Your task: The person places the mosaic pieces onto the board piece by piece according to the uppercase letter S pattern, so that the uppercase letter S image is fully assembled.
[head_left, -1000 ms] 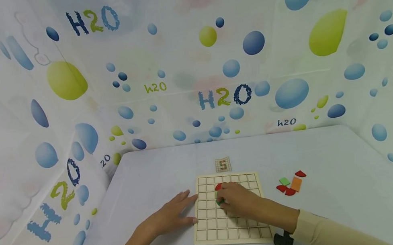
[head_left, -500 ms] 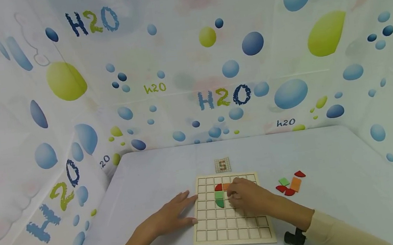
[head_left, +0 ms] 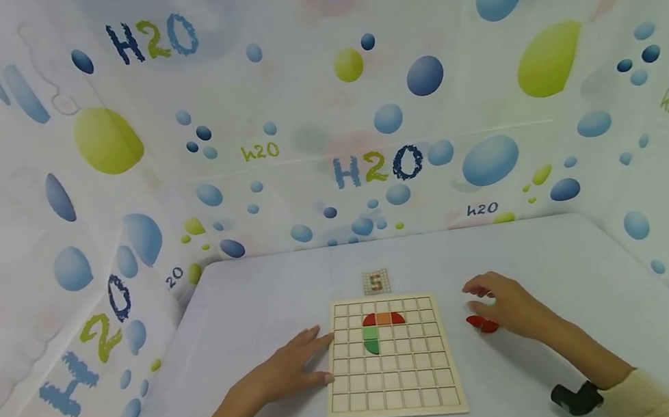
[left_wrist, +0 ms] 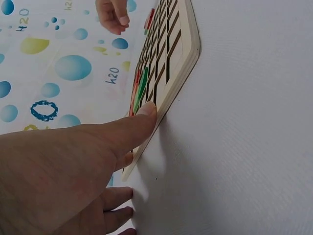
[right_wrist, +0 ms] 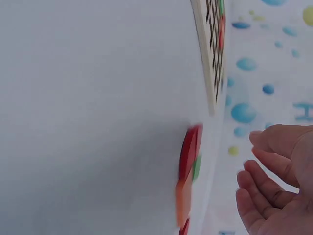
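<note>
A wooden grid board lies on the white table, with flat pieces in its cells: a red rounded piece, an orange square, another red rounded piece, a green square and a green rounded piece. My left hand touches the board's left edge with spread fingers; its thumb rests on the rim. Over the loose pieces hovers my right hand, fingers loosely bent, holding nothing. Beneath it are red pieces; an orange piece and a green one show in the right wrist view.
A small pattern card with a 5-like figure lies just behind the board. Black wrist cameras sit on both wrists. A white backdrop with coloured drops rises behind the table.
My right hand has left the board and moved right, over the loose pieces. The second red rounded piece now shows in the top coloured row. The left hand stays at the board's edge.
</note>
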`<state>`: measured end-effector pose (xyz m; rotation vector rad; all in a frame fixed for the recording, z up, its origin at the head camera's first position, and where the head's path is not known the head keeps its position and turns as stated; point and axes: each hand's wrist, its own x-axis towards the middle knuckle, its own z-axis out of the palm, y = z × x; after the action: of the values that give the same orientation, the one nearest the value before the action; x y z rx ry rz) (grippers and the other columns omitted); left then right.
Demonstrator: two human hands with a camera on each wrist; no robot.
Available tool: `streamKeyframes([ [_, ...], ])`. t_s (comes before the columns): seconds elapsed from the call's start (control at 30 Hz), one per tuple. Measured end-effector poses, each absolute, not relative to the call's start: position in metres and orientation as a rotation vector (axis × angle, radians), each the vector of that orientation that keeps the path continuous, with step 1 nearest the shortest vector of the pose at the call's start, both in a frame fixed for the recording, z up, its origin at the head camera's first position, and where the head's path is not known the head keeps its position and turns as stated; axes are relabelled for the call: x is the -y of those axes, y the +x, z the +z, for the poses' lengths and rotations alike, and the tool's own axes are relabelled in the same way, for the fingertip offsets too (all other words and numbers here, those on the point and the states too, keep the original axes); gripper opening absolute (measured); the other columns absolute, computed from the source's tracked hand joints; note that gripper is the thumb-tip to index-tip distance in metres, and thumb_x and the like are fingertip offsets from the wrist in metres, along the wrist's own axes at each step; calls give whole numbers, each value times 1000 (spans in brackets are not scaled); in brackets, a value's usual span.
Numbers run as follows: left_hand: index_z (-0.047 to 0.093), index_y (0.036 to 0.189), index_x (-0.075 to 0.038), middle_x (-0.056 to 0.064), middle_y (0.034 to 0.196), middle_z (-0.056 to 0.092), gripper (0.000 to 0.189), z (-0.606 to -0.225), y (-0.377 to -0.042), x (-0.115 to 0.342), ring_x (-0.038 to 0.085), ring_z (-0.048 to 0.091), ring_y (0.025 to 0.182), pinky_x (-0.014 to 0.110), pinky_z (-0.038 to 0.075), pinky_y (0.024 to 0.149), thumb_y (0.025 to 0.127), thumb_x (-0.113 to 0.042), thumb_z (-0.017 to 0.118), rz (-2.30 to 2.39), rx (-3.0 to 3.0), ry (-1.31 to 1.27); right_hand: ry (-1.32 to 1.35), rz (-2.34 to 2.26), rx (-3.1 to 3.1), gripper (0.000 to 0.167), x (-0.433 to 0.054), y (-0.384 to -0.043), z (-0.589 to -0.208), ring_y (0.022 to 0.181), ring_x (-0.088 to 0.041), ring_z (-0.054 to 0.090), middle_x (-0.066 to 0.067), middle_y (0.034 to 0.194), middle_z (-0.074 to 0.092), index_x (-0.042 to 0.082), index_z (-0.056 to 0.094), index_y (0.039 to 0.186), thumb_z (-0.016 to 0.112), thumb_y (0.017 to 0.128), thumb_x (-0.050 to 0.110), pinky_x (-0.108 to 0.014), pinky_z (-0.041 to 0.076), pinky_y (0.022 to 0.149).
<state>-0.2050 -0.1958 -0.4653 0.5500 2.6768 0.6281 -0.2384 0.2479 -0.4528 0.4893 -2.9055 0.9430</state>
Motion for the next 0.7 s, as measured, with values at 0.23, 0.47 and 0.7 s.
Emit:
streamKeyframes([
  [0.23, 45, 161, -25, 16, 172, 30, 78, -466, -204, 197, 39, 26, 160, 65, 33, 123, 95, -55, 74, 624, -2682, 553, 367, 933, 2989, 29, -292, -237, -465, 103, -27, 64, -11, 111, 67, 0, 69, 123, 74, 97, 14, -43, 64, 86],
  [0.47, 45, 162, -25, 16, 172, 30, 78, -465, -204, 196, 40, 26, 160, 65, 33, 123, 95, -54, 74, 632, -2678, 539, 436, 914, 3023, 22, -304, -239, -475, 95, -20, 61, -8, 104, 62, 1, 68, 116, 73, 96, 7, -37, 61, 82],
  [0.7, 45, 162, -25, 15, 172, 31, 79, -467, -205, 195, 39, 26, 160, 64, 33, 123, 95, -55, 74, 625, -2683, 544, 434, 859, 3054, 17, -305, -243, -476, 95, -19, 60, -7, 104, 62, 4, 66, 113, 71, 97, 4, -39, 61, 84],
])
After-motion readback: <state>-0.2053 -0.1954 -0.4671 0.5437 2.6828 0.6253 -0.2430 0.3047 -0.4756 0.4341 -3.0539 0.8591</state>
